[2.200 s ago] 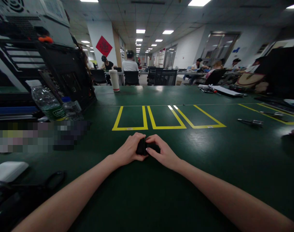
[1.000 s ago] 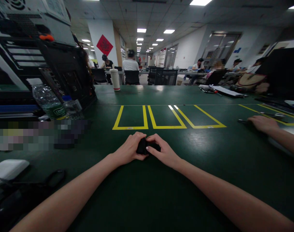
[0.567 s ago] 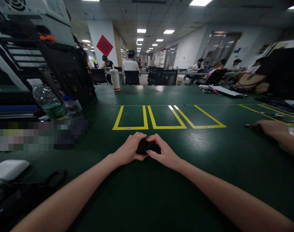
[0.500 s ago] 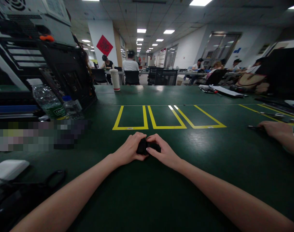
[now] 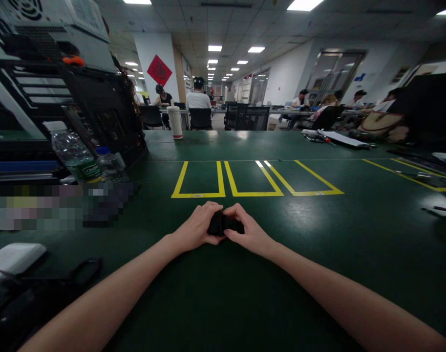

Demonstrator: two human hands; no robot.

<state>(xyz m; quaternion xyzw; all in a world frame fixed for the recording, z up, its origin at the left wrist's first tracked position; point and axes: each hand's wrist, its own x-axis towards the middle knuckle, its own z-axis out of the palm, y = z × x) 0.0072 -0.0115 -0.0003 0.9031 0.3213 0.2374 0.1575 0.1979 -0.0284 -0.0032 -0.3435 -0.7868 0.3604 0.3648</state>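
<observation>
A small, dark, box-like object (image 5: 215, 223) sits low over the green tabletop in the middle of the head view; its exact kind is too dark to make out. My left hand (image 5: 201, 221) wraps round its left side, thumb below and fingers over the top. My right hand (image 5: 249, 231) is curled at the other side, with thumb and index fingertips pressed at the object's right edge. A dark patch shows inside the curl of the right hand, and I cannot tell whether it belongs to the object or is shadow.
Ahead on the table, yellow tape (image 5: 257, 193) marks several outlines. On the left stand a plastic bottle (image 5: 74, 154), a white box (image 5: 15, 261) and a computer case (image 5: 101, 107). A white cup (image 5: 175, 123) stands further back. Papers (image 5: 345, 138) and metal tools (image 5: 415, 174) lie right.
At the right, another person's hand came in, picked up a dark tool with a metal end and left the view with it. My own hands have hardly moved.
</observation>
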